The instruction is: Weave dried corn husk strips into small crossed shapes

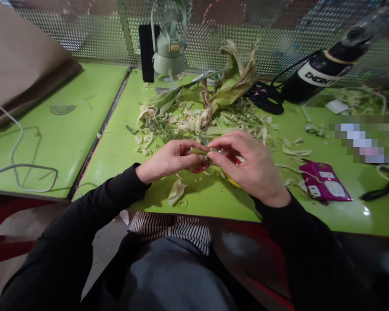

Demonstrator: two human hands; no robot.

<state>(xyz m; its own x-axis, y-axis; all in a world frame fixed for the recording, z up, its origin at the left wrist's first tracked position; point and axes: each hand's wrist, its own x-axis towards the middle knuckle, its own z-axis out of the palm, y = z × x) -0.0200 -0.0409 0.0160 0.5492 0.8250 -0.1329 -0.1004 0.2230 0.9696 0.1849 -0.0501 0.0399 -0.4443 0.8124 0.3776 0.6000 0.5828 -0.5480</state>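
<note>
Both hands meet over the near part of the green table (246, 207). Between the thumb and forefinger of my left hand (171, 159) is a thin green husk strip (198, 151). My right hand (246, 162) pinches at the right end of this strip, its thumb and forefinger close to my left fingertips. A yellow object (231, 180) with a red part shows beneath my right palm; most of it is hidden, and I cannot tell its kind. Just beyond my hands lies a heap of husk scraps (188, 121) with large dried corn husks (230, 90) on it.
A clear bottle with a pale green lid (170, 52) and a black phone (146, 54) stand at the mesh screen (201, 26). A black bottle (322, 73) leans at right, beyond a purple device (326, 181). Brown paper (26, 56) and a grey cable (29, 166) lie left.
</note>
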